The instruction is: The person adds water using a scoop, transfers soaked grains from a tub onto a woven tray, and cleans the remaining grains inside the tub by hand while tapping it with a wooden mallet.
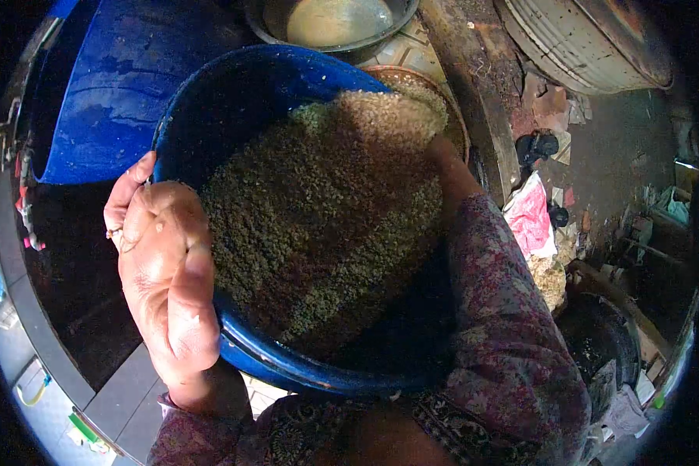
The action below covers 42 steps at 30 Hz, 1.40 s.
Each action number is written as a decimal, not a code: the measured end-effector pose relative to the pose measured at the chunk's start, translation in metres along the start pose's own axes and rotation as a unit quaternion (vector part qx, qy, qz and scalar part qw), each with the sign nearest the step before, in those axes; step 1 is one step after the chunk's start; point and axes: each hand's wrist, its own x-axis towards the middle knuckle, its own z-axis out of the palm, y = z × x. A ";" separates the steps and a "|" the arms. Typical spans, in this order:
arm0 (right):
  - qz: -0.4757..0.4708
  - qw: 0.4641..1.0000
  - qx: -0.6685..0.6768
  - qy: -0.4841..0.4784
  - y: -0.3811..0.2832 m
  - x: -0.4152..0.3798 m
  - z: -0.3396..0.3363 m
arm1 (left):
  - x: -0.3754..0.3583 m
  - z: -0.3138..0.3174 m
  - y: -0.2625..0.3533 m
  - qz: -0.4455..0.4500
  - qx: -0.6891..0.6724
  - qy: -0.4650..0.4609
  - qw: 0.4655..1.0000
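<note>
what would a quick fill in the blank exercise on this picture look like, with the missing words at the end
1. The tub that holds the grain is ____ in colour.
2. The grip at the tub's rim is the person's ____ one.
3. The bowl with pale contents is cut off by the ____ edge of the picture.

Missing words: blue; left; top

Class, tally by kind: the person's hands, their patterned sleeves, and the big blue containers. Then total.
Hands: 2 (left hand; right hand, partly hidden)
Patterned sleeves: 2 (left sleeve, right sleeve)
Big blue containers: 2 (tub, upper-left container)
Total: 6
</note>
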 end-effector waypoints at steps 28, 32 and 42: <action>0.008 0.998 -0.054 -0.039 0.007 0.007 0.008 | 0.003 0.005 0.002 -0.010 0.005 -0.015 1.000; 0.054 0.995 -0.043 -0.072 0.004 0.002 0.006 | 0.004 0.006 0.010 -0.039 -0.022 -0.015 0.999; 0.004 0.998 -0.044 -0.038 0.015 -0.006 0.009 | 0.012 0.012 0.007 0.010 0.013 -0.034 0.999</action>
